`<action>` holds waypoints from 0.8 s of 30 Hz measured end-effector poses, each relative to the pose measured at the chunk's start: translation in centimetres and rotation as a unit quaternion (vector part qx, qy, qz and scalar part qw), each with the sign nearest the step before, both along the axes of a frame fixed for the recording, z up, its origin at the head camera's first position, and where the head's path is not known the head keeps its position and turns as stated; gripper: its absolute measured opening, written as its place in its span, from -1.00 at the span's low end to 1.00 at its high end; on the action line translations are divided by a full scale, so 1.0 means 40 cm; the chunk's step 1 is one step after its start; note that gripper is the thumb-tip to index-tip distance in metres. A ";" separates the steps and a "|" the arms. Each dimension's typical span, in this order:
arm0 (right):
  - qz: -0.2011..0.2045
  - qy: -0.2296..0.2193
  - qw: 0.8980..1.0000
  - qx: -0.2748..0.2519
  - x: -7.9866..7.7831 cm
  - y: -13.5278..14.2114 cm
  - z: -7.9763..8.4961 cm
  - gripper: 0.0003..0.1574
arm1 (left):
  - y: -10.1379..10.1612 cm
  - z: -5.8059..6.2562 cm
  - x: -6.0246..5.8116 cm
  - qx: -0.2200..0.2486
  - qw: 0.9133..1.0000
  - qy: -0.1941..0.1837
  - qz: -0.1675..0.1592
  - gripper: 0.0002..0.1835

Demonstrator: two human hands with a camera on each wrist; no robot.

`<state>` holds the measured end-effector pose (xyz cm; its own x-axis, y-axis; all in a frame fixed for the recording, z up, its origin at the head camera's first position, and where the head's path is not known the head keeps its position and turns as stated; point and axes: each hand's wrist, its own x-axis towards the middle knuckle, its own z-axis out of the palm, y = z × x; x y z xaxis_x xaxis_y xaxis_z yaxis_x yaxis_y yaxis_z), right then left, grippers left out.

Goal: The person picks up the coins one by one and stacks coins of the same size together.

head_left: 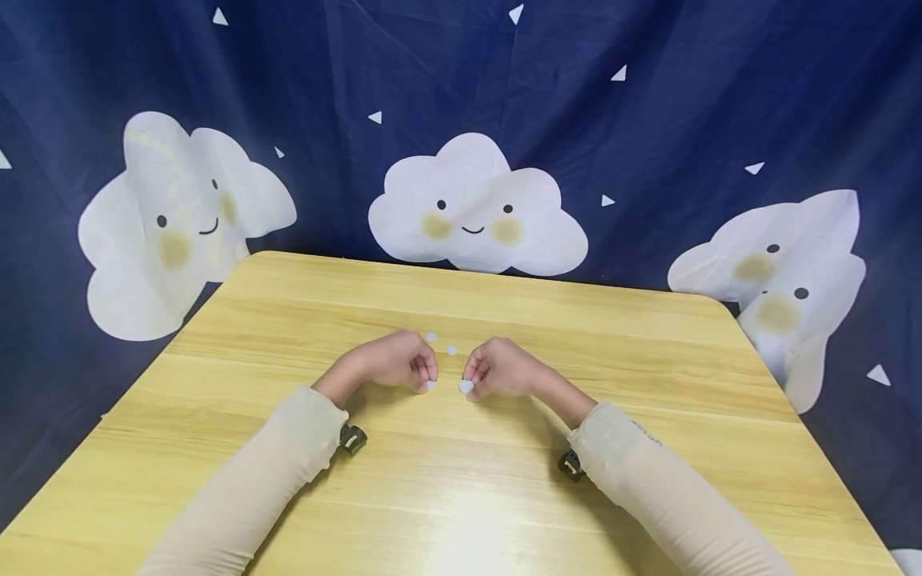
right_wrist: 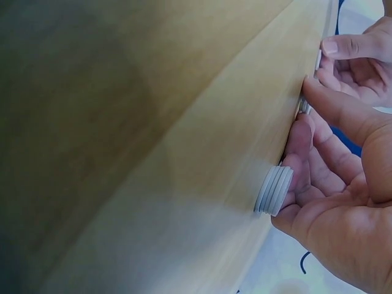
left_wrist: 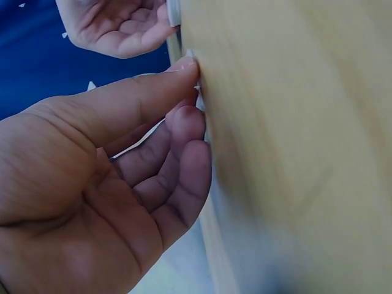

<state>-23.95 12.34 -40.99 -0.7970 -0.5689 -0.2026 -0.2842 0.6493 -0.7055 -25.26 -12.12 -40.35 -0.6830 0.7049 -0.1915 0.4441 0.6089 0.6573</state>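
Note:
In the head view, my left hand (head_left: 396, 358) pinches a small white disc (head_left: 430, 386) between thumb and fingertips, close over the tabletop. Only a sliver of this disc (left_wrist: 190, 54) shows past the thumb in the left wrist view. Across a narrow gap, my right hand (head_left: 507, 368) holds another white disc (head_left: 466, 386) by its edge between thumb and fingers. Beside its curled fingers in the right wrist view stands a short stack of white discs (right_wrist: 274, 190). Two small white round pieces (head_left: 451, 350) lie just beyond the hands in the head view.
A wooden table (head_left: 461, 464) with light grain spreads under both arms. Behind it hangs a dark blue curtain (head_left: 324, 64) printed with white clouds and triangles. Each forearm has a beige sleeve (head_left: 245, 472) and a black wrist device (head_left: 353, 438).

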 end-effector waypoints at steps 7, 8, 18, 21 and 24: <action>0.005 0.010 1.000 0.007 0.002 -0.001 0.003 -0.75 | -0.002 0.000 0.007 0.006 1.000 0.003 0.000 -0.86; 0.005 0.010 1.000 0.008 0.002 -0.001 0.004 -0.75 | -0.002 -0.001 0.007 0.006 1.000 0.005 -0.002 -0.86; 0.008 0.013 1.000 0.006 0.002 0.004 0.004 -0.74 | 0.005 -0.002 0.014 -0.002 1.000 -0.001 0.013 -0.86; 0.015 0.017 1.000 0.005 0.002 0.006 0.004 -0.74 | 0.005 0.000 0.016 -0.001 1.000 -0.007 0.018 -0.86; 0.024 0.018 1.000 0.001 0.002 0.010 0.005 -0.73 | 0.005 0.000 0.015 -0.001 1.000 -0.012 0.021 -0.87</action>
